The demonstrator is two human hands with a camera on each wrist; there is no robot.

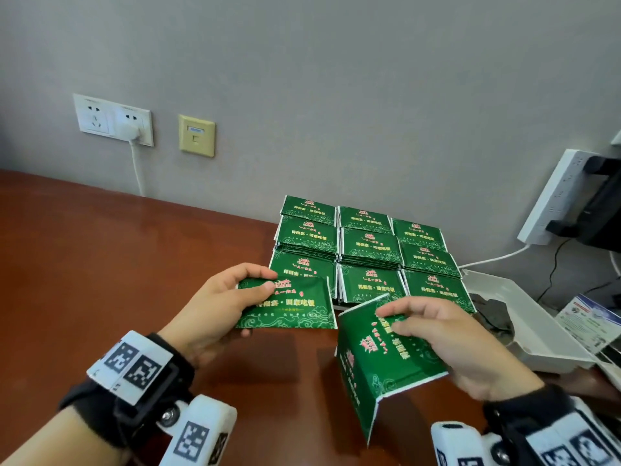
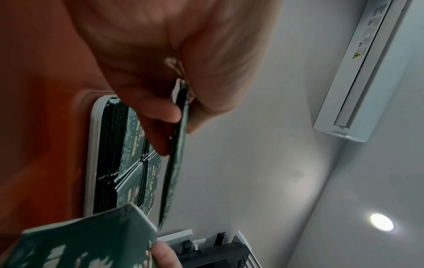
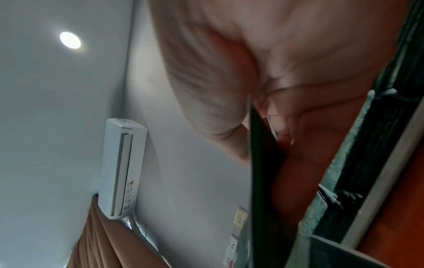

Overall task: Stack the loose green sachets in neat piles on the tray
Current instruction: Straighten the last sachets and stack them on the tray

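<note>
Piles of green sachets (image 1: 368, 245) fill a white tray (image 2: 91, 154) in three rows against the wall. In front of the tray, above the desk, my left hand (image 1: 265, 280) pinches one green sachet (image 1: 292, 309) flat, thumb on top; the left wrist view shows this sachet (image 2: 175, 159) edge-on between thumb and fingers. My right hand (image 1: 389, 319) grips two green sachets (image 1: 376, 361) splayed apart in a tilted V just right of it. In the right wrist view these sachets (image 3: 259, 163) appear as a dark edge between my fingers.
A brown wooden desk (image 1: 117, 264) stretches to the left. A white box (image 1: 537, 334) with dark items and printed leaflets (image 1: 591, 317) sit to the right. A power strip (image 1: 554, 196) and wall sockets (image 1: 114, 119) are on the grey wall.
</note>
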